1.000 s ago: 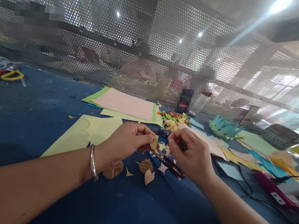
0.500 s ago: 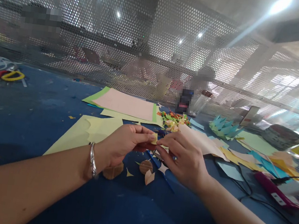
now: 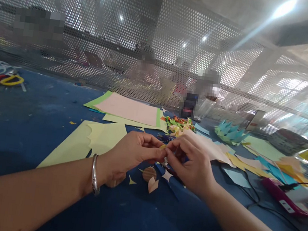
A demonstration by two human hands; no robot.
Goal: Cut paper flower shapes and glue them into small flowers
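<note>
My left hand [image 3: 135, 151], with a silver bangle at its wrist, pinches a small piece of yellow paper [image 3: 162, 146]. My right hand [image 3: 192, 161] meets it, thumb and fingers closed on the same piece, most of which the fingertips hide. Below the hands lie a round brown disc [image 3: 149, 174] and a folded pink paper piece [image 3: 153, 185]. A second brown disc [image 3: 115, 181] is partly covered by my left hand. A white star-shaped scrap [image 3: 167, 175] and a pale yellow scrap [image 3: 132, 180] rest on the blue table nearby.
Pale yellow-green paper [image 3: 67, 144] and stacked pink sheets [image 3: 129, 108] lie behind my left hand. Colourful paper pieces [image 3: 181, 124] are heaped beyond. Scissors [image 3: 12, 80] sit far left. At right are a blue paper form [image 3: 229, 133] and a purple power strip [image 3: 287, 197] with cables.
My fingertips have drawn together over the yellow paper piece, which shows less now. My right hand's fingers have curled in further. The blue stick under the hands is less visible.
</note>
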